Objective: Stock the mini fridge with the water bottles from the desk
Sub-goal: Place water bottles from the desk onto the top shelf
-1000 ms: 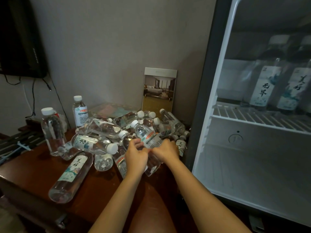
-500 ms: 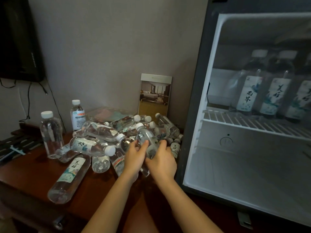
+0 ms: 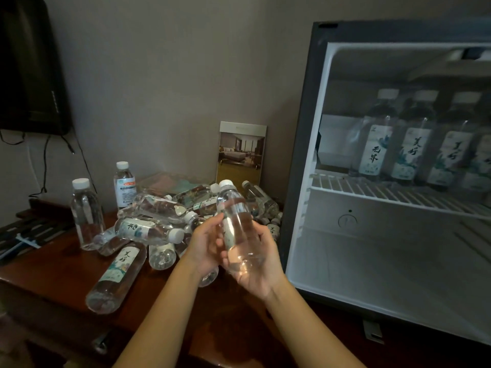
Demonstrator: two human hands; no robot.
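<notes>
A clear water bottle (image 3: 235, 221) with a white cap stands nearly upright above the desk, between my hands. My right hand (image 3: 256, 274) cradles its base from below, palm up, fingers curled round it. My left hand (image 3: 203, 247) grips its left side. Behind them several more bottles lie in a pile (image 3: 156, 211) on the dark wooden desk (image 3: 53, 277). The open mini fridge (image 3: 305, 155) stands at the right, with several labelled bottles (image 3: 372, 152) upright on its wire shelf (image 3: 353, 188). The lower compartment holds nothing that I can see.
Two bottles stand upright at the left of the pile, a tall one (image 3: 86, 213) and a small one (image 3: 125, 185). One long bottle (image 3: 117, 274) lies near the desk's front. A picture card (image 3: 241, 152) leans on the wall. A dark screen (image 3: 26, 75) hangs top left.
The bottle has come up out of the pile and turned upright. My right hand has rolled palm up under its base, and both hands have risen.
</notes>
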